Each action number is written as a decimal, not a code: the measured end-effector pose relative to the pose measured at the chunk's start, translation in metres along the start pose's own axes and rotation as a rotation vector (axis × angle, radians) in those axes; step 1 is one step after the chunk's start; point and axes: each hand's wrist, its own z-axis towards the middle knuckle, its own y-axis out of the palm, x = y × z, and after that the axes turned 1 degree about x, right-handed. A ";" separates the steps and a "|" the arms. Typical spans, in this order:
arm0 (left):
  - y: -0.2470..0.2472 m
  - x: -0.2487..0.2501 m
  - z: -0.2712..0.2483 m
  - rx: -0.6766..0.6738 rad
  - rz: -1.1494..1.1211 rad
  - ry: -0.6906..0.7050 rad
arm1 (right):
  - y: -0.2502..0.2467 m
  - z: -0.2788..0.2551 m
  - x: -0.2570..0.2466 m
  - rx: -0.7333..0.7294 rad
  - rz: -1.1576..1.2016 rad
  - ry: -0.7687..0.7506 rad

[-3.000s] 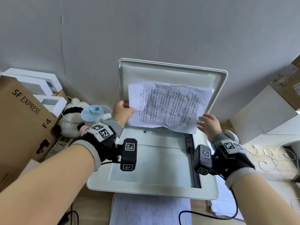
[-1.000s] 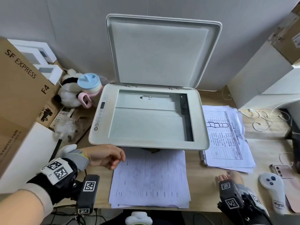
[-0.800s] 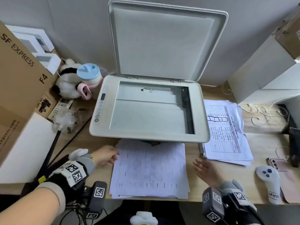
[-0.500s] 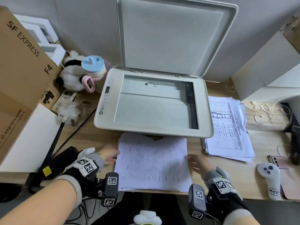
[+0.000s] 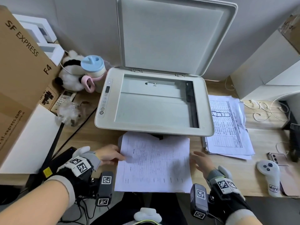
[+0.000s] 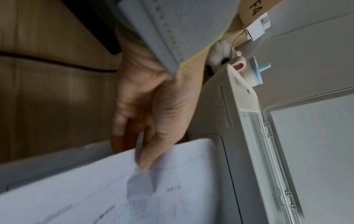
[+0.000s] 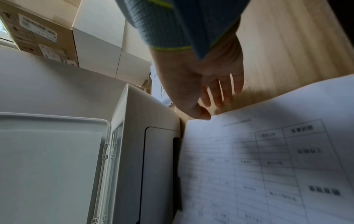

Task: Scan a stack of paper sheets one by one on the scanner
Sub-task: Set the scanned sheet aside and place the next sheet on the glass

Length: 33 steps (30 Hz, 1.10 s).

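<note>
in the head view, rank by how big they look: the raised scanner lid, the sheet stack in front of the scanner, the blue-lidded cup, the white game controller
1. Raised white scanner lid
2. White printed sheet stack in front of the scanner
3 and 4. Blue-lidded cream cup and white game controller: they look alike in size, and the controller lies nearer the camera, so unranked.

Office desk: scanner (image 5: 154,101), paper stacks (image 5: 227,125), shipping box (image 5: 21,62)
</note>
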 end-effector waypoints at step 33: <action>-0.082 0.158 0.001 0.667 0.183 0.347 | -0.014 0.010 -0.181 0.243 -0.247 -0.474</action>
